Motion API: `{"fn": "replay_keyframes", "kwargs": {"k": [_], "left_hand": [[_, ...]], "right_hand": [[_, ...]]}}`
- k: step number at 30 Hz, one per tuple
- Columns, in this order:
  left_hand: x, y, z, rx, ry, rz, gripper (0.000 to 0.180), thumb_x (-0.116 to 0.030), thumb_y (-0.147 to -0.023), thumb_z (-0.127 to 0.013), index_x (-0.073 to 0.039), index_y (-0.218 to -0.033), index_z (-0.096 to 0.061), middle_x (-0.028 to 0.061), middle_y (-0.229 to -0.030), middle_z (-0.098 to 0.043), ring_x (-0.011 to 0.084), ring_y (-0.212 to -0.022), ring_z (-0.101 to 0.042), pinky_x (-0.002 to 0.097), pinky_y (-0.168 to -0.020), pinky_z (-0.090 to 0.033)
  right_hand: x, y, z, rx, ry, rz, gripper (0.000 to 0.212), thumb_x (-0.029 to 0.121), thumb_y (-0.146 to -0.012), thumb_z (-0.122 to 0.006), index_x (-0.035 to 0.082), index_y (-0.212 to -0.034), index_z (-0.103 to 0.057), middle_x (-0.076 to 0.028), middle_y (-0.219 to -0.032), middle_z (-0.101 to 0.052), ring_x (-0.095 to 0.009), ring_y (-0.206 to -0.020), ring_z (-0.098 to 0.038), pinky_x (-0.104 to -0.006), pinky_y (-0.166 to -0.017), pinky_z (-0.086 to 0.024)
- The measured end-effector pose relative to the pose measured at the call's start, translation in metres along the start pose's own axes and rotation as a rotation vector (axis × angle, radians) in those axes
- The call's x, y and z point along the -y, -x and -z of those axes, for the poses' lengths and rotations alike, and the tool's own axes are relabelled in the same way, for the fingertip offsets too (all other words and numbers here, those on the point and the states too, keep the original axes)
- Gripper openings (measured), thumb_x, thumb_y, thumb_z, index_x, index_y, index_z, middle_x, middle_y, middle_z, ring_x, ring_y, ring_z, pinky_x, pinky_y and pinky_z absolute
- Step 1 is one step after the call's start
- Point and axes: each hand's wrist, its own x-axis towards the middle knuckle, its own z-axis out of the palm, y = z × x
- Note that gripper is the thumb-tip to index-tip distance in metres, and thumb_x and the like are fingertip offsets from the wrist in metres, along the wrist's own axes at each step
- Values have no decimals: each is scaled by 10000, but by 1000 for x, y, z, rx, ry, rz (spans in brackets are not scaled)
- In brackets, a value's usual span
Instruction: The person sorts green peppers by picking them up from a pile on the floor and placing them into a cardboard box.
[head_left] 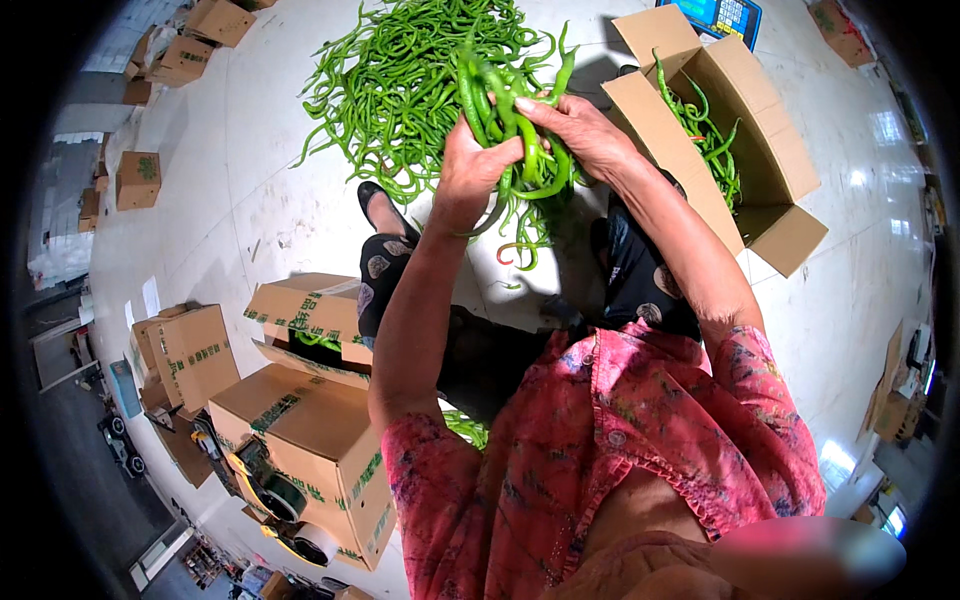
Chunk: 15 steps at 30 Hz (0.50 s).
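a bunch of green peppers (528, 125) held above the pale floor (850, 240)

at the far left, a small brown carton (138, 180) sits on the floor. nearer in, an open carton (195, 355) stands beside a closed carton (300, 415) with green print, and by its left side are two yellow-edged things, probably tape dispensers (282, 495). just beyond it, a flapped carton (325, 308) shows green pods (318, 340) inside. further right, a big pile (400, 100) of long green peppers spreads across the floor. the left hand (472, 165), over the pile's near edge, has its fingers closed on the bunch, thumb pressed across it. the right hand (585, 133) grips the same bunch from the other side, its thumb lying along the top. below the hands, a few loose peppers (527, 258) lie on the floor, one of them reddish. on the right, an open-topped carton (765, 110) holds more peppers (722, 155), with a blue keypad device (715, 12) just beyond it.
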Motion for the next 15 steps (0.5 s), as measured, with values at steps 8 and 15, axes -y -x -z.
{"fn": "replay_keyframes", "kwargs": {"k": [8, 15], "left_hand": [[14, 0, 12, -226, 437, -22, 295, -26, -896, -584, -21, -1182, -512, 39, -917, -604, 118, -761, -597, 252, -665, -493], [1, 5, 21, -189, 481, -99, 420, -13, -856, -568, -16, -1264, -466, 121, -1004, -555, 213, -895, -569, 323, -806, -493]], "right_hand": [[-5, 1, 11, 146, -209, -83, 269, 286, -959, -602, 35, -1044, -650, 31, -830, -608, -41, -625, -464, -196, -559, -383], [-11, -6, 24, 120, -638, -199, 305, 215, -986, -531, -48, -1132, -581, -25, -836, -594, -48, -578, -417, -192, -501, -376]]}}
